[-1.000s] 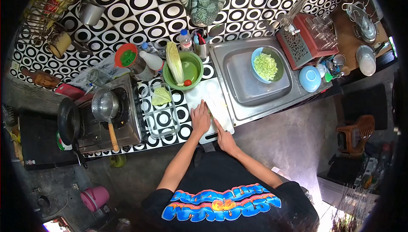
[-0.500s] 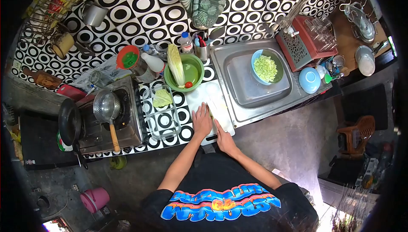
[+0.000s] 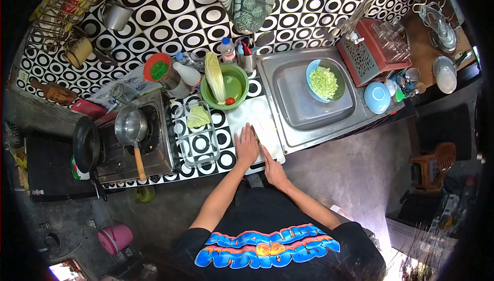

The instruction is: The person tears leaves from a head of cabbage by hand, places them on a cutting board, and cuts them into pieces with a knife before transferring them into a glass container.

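Observation:
My left hand (image 3: pixel 246 147) lies flat on a white cutting board (image 3: pixel 257 113), pressing down a piece of cabbage that is mostly hidden under the fingers. My right hand (image 3: pixel 274 169) grips a knife handle at the board's near right corner, with the blade (image 3: pixel 264 151) angled toward the left hand. Behind the board a green bowl (image 3: pixel 237 83) holds a tall cabbage half (image 3: pixel 214 76) and a small tomato (image 3: pixel 230 101). A blue bowl of chopped cabbage (image 3: pixel 324 81) sits in the steel sink (image 3: pixel 301 119).
A glass dish (image 3: pixel 198 144) with cabbage leaves stands left of the board. Farther left, a gas stove (image 3: pixel 128 152) carries a strainer and a black pan (image 3: pixel 85 144). Bottles line the tiled wall. A red rack (image 3: pixel 373 49), a blue bowl (image 3: pixel 376 97) and lids stand right of the sink.
The hands keep the same grip on the board; only small shifts of the knife and left fingers show. The view has drifted slightly.

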The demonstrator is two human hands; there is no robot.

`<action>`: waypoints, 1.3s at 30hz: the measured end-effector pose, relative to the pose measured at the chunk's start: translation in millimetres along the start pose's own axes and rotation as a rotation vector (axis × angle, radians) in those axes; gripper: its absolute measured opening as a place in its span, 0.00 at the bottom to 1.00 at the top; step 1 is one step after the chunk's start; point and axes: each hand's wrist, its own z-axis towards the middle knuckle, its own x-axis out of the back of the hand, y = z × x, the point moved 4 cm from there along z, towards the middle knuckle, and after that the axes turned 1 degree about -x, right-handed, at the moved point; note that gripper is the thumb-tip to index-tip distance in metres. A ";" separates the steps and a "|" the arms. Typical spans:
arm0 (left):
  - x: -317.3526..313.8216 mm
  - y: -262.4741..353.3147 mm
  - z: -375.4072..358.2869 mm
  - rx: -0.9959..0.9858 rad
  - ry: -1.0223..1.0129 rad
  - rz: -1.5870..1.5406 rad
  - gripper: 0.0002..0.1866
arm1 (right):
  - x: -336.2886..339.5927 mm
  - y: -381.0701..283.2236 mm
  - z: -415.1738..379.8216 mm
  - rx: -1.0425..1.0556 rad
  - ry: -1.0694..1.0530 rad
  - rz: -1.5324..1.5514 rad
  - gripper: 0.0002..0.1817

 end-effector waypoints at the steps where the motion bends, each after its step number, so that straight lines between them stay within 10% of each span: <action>1: -0.4 0.0 0.7 0.005 -0.001 0.009 0.35 | 0.3 -0.5 1.1 0.001 0.002 0.002 0.33; 39: -11.0 -3.9 3.3 0.020 -0.061 -0.043 0.38 | -6.2 -4.9 83.6 0.077 0.021 0.093 0.30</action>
